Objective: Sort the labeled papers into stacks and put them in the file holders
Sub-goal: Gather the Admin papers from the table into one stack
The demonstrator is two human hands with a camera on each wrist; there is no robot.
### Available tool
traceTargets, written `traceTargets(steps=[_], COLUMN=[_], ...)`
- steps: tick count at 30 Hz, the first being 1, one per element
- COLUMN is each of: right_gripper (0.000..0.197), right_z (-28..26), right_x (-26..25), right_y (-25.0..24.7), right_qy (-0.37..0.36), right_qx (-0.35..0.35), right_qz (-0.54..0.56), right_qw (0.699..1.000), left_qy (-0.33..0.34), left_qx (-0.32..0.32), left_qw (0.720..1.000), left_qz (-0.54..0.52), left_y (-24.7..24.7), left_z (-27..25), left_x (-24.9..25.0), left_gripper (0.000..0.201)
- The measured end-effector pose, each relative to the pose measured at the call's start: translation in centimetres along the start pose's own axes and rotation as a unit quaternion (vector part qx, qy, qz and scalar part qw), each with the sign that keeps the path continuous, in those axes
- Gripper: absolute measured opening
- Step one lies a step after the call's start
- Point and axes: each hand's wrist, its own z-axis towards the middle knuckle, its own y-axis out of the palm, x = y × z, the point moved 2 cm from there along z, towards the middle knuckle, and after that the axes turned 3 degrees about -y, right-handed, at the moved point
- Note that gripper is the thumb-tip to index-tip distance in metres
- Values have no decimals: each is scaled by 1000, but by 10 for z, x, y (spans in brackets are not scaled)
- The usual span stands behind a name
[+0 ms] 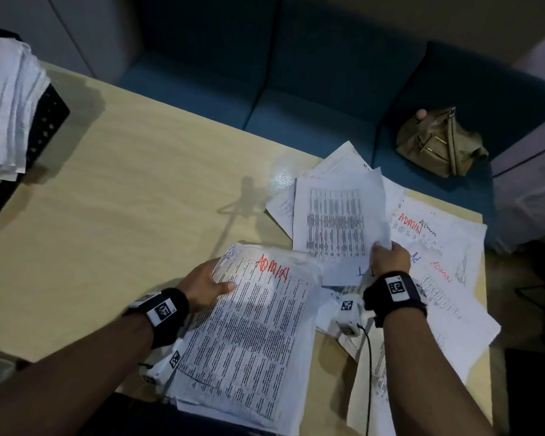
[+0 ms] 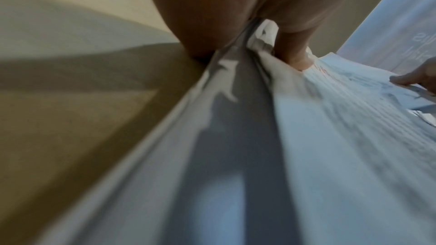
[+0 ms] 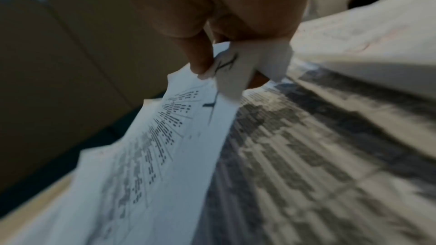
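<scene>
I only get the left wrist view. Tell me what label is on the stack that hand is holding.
Observer: The head view shows ADMIN in red on the top page of the stack, which the left hand grips.
Operator: Now report the right hand.
Observer: It pinches a single printed sheet by its near corner, over the loose papers.
Operator: Locate the holder.
Observer: A black file holder stands at the table's far left, with papers in it.
</scene>
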Motion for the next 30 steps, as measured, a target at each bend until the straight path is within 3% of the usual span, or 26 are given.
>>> traceTargets(steps=[4, 8, 12, 16, 19, 21, 25, 28, 30], right_gripper=[39, 48, 71, 69, 41, 30, 28, 29, 34], right_z=[8, 8, 4, -3, -9, -17, -39, -51, -60], right_x=[-14, -29, -39, -42, -52, -63, -73, -62, -54], right_y=[9, 28, 46, 47, 34, 15, -40, -71, -82], right_qy=[13, 19, 25, 53, -43, -127, -207, -245, -244], right_qx=[-18, 18, 13, -10, 20, 70, 210, 231, 225], right_qz=[0, -56, 18, 49, 4, 50, 167, 274, 292], right_qw=[1000, 998, 999, 997, 999, 988, 941, 901, 897], left_qy=[-7, -7, -9, -19, -24, -25, -3, 35, 42], left_qx=[7, 8, 12, 8, 6, 7, 0, 11, 18], left_qw=[1000, 999, 998, 998, 998, 998, 1000, 999, 999], left_qz=[-27, -48, -53, -58, -57, -55, -21, 18, 12], left_y=[2, 3, 1, 1, 1, 0, -1, -1, -2], left_z=[-1, -2, -2, -1, -1, -2, -3, -6, -7], left_x=[2, 2, 1, 0, -1, -1, 1, 4, 5], left_gripper=[54, 51, 50, 49, 49, 49, 55, 61, 60])
